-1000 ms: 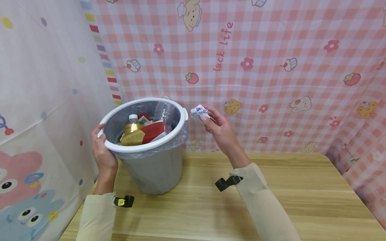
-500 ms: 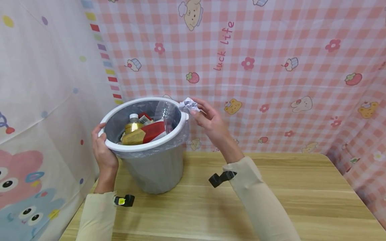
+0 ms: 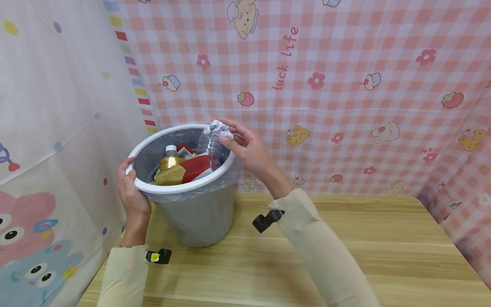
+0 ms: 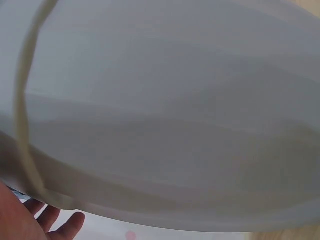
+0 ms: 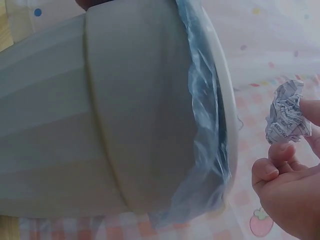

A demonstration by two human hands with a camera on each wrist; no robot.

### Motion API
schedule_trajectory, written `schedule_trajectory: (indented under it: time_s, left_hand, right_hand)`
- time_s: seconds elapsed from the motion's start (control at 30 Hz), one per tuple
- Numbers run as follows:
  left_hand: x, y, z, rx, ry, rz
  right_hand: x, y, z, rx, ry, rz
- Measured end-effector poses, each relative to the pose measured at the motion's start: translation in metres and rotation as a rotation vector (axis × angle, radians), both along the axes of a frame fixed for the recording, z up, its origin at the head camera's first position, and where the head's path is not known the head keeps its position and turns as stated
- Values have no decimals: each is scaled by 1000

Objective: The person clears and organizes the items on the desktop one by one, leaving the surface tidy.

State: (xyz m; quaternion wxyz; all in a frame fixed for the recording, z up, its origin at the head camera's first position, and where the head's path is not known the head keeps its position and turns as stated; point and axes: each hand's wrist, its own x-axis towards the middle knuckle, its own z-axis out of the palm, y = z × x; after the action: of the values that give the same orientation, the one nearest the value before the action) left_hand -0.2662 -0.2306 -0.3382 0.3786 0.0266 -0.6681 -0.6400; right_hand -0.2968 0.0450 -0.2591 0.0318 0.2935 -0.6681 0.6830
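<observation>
Two hands are at work, and the right hand (image 3: 251,149) is the busy one: its fingertips (image 5: 280,152) pinch a crumpled paper ball (image 3: 218,127), held just above the far right part of the bin's rim. From that hand the open mouth of the waste bin (image 3: 180,187) lies down and to the left, so the ball sits at the edge of the opening rather than over its middle; the right wrist view shows the ball just beyond the white rim (image 5: 227,95) and the clear liner bag (image 5: 205,150) folded over it. Inside the bin lie a bottle with a white cap (image 3: 169,158), a red packet (image 3: 194,165) and a clear plastic bottle (image 3: 209,143). The left hand (image 3: 132,192) grips the near left rim, fingers curled over it, on the side opposite the ball. The bin stands on a wooden table (image 3: 345,247), near its back left corner, before a pink checked cloth (image 3: 345,85) with cartoon prints.
</observation>
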Motion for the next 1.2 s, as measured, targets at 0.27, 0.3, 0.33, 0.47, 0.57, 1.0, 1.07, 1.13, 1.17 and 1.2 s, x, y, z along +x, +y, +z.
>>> schedule_trajectory:
  time_s: [0.27,0.3,0.33,0.47,0.57,1.0,1.07,1.13,1.17,1.2]
  left_hand:
    - [0,1,-1,11,6,-5]
    - [0,1,-1,12,6,-5]
    - [0,1,-1,15,8,-7]
    - [0,1,-1,18,11,-7]
    - [0,1,-1,21,10,-3]
    - [0,1,-2,-8,-24,-5]
    - [0,1,-2,-3,-16,-9]
    - [-1,1,-1,0,-9,-15]
    - [-1,1,-1,1,-7,-17]
    - [-1,1,-1,-2,-9,-17]
  right_hand:
    - [-6,-17,2,99,46,12]
    - [-6,-18,2,115,49,5]
    - [-7,-19,1,130,54,-5]
    - [-10,-26,0,174,53,-31]
    - [-12,-31,1,198,40,-39]
    - [-14,-46,-2,400,105,-130]
    - [-13,-48,-2,412,121,-137]
    - [-13,-49,-1,425,129,-141]
    - [-13,-50,0,432,134,-140]
    - [-13,-50,0,440,136,-137]
